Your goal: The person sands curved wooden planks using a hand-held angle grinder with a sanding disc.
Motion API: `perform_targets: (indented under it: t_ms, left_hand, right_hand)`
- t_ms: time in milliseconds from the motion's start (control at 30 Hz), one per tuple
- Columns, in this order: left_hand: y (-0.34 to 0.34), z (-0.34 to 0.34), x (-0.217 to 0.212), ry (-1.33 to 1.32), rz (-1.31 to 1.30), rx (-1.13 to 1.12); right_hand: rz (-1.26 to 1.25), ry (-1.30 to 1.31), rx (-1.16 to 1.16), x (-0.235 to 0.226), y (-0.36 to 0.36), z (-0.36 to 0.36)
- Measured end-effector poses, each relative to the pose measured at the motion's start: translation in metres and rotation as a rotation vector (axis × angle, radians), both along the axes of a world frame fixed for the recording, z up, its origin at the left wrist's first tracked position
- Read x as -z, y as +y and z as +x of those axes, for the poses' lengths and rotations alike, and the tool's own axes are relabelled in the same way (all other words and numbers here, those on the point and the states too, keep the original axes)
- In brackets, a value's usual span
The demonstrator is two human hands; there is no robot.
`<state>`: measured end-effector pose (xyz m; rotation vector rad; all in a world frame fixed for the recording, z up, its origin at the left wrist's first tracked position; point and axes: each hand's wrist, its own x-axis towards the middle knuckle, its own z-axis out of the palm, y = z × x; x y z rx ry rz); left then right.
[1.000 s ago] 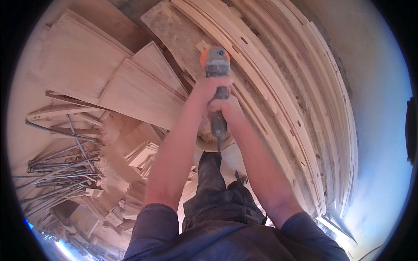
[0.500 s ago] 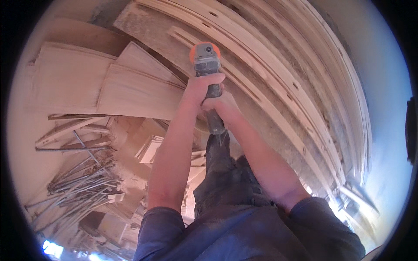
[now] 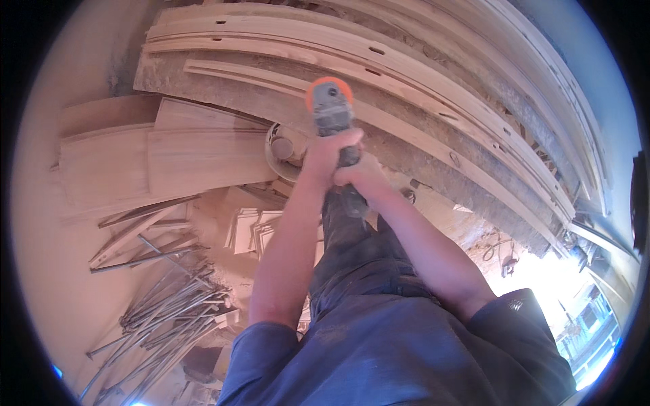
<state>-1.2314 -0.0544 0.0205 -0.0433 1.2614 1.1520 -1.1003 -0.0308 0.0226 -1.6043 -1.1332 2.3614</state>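
An angle grinder (image 3: pixel 332 111) with an orange disc (image 3: pixel 347 91) at its head points away from me. My left hand (image 3: pixel 328 154) is closed around its body near the head. Just behind, my right hand (image 3: pixel 363 177) grips the rear of the body. The disc lies over a narrow wooden strip (image 3: pixel 247 76) on a dusty bench (image 3: pixel 159 80); whether it touches the wood I cannot tell. Beyond the strip run long wooden boards (image 3: pixel 284 34) with small slots cut in them.
Flat wooden panels (image 3: pixel 101 162) lie to the left. A pale round container (image 3: pixel 273 154) stands beside my left forearm. Below the panels are a stack of small boards (image 3: pixel 245 230) and a heap of metal rods (image 3: pixel 162 308). Bright light enters at the lower right.
My view has turned, so the boards lie more crosswise and the round container shows. Both hands and the grinder sit slightly lower and farther right in view, with the same grip.
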Motion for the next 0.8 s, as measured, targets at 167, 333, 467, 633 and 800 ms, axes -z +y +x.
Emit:
perform_targets:
  t_ms: [167, 333, 467, 633, 800]
  left_hand:
    - [-0.001, 0.129, -0.002, 0.163, -0.033, 0.221]
    - [-0.008, 0.172, -0.013, 0.141, -0.074, 0.26]
    - [-0.013, 0.097, 0.0, 0.128, -0.063, 0.076]
    - [-0.012, -0.026, -0.015, 0.042, -0.032, -0.178]
    - [-0.029, -0.021, -0.004, 0.026, -0.044, -0.164]
  right_hand:
    - [-0.059, 0.013, 0.244, -0.02, -0.024, 0.125]
    - [-0.105, 0.061, 0.262, -0.022, -0.039, 0.172]
    - [0.016, 0.089, 0.07, -0.017, -0.015, 0.094]
    - [-0.023, 0.028, -0.23, -0.022, 0.017, -0.035]
    - [0.012, 0.13, -0.09, -0.015, -0.006, -0.03]
